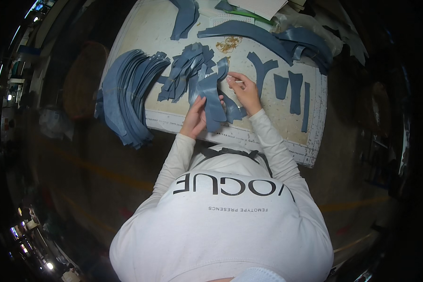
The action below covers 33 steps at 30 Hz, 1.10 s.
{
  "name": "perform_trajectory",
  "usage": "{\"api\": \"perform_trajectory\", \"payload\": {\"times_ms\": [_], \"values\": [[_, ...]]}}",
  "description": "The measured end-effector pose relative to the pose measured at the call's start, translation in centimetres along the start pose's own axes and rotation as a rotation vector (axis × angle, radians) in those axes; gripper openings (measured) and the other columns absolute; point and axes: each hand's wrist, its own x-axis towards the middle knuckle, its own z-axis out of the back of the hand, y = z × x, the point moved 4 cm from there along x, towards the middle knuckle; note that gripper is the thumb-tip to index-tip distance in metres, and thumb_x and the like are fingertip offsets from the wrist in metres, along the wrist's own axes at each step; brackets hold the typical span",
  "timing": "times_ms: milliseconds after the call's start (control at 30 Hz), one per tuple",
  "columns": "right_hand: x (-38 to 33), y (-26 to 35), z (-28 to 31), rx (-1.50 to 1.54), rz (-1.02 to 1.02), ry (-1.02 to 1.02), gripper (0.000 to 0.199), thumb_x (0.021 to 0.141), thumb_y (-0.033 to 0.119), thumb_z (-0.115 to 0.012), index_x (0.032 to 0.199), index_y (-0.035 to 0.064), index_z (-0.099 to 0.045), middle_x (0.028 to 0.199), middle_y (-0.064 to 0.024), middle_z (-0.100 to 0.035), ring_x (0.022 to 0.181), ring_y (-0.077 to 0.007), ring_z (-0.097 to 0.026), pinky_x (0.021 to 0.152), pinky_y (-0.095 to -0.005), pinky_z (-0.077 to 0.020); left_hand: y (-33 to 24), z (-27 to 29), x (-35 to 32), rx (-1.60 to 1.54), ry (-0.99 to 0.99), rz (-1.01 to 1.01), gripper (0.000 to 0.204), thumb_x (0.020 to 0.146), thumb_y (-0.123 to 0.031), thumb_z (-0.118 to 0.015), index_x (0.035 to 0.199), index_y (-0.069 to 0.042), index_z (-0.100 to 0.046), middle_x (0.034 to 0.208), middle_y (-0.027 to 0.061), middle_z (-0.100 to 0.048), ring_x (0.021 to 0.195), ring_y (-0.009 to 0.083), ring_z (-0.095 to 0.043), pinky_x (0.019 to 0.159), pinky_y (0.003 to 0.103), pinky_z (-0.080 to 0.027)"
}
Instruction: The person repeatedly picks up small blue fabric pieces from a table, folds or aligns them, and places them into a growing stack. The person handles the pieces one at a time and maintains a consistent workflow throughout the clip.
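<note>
My left hand (pixel 196 118) grips a Y-shaped blue leather piece (pixel 211 96) over the table's near edge, thumb on top. Just right of it, my right hand (pixel 246 92) has its thumb and fingertips drawn together beside the piece's curled upper arm. What lies between those fingertips, if anything, is too small to tell. Left of the held piece lies a loose heap of similar blue pieces (pixel 181 75). More blue leather (pixel 233 110) shows partly beneath the held piece and my right wrist.
A thick stack of curved blue pieces (pixel 124 96) overhangs the table (pixel 162 120) at left. Yellow rubber bands (pixel 229 44) lie farther back. At right are a single Y-shaped piece (pixel 262 70) and several narrow cut pieces (pixel 295 91). Long curved pieces (pixel 249 35) and clear plastic (pixel 310 28) lie behind.
</note>
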Motion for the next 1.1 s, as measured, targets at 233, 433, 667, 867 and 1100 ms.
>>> {"api": "perform_trajectory", "payload": {"times_ms": [233,433,667,867,1100], "values": [[-0.2,-2.3,-1.3,0.196,-0.120,-0.081,0.022,0.085,0.019,-0.067,0.090,-0.0023,-0.063,0.072,0.0038,-0.056,0.063,-0.0013,-0.046,0.056,-0.0160,-0.0360,-0.2,1.9,0.2,0.464,-0.180,-0.012,0.036,0.098,-0.020,-0.040,0.126,0.002,-0.041,0.121,0.0212,-0.054,0.109,0.0276,-0.057,0.093,0.036,-0.048],[0.2,-0.1,0.8,0.273,-0.037,-0.098,0.015,0.091,0.015,-0.056,0.091,0.0006,-0.060,0.076,0.0033,-0.057,0.066,-0.0009,-0.047,0.057,-0.0160,-0.0368,-1.6,1.7,-0.7,-0.525,0.193,-0.030,0.044,0.098,-0.024,-0.039,0.135,-0.001,-0.032,0.142,0.0234,-0.030,0.126,0.0292,-0.040,0.104,0.037,-0.038],[-2.4,-0.7,-3.9,0.355,-0.308,0.296,0.028,0.086,0.009,-0.062,0.112,0.0000,-0.058,0.090,-0.0003,-0.062,0.072,-0.0035,-0.057,0.059,-0.0158,-0.0451,-1.0,2.6,-0.9,-0.340,0.070,0.099,0.043,0.099,-0.025,-0.036,0.137,-0.005,-0.031,0.134,0.0187,-0.042,0.122,0.0294,-0.046,0.102,0.044,-0.040],[-2.2,-1.9,-5.4,-0.199,-0.035,0.185,0.030,0.076,0.011,-0.069,0.102,-0.0029,-0.062,0.079,-0.0087,-0.065,0.062,-0.0141,-0.062,0.060,-0.0257,-0.0503,-0.9,2.6,-2.2,0.090,-0.005,0.120,0.044,0.097,-0.033,-0.042,0.126,0.000,-0.043,0.116,0.0151,-0.057,0.105,0.0276,-0.060,0.089,0.044,-0.050],[-0.1,-2.0,-7.0,-0.663,0.337,0.240,0.034,0.072,0.016,-0.072,0.101,-0.0011,-0.063,0.086,-0.0120,-0.061,0.079,-0.0232,-0.060,0.073,-0.0331,-0.0499,-3.7,4.1,-4.1,0.383,-0.205,-0.061,0.036,0.095,-0.014,-0.046,0.125,0.005,-0.042,0.113,0.0195,-0.059,0.098,0.0294,-0.063,0.084,0.040,-0.053]]}}
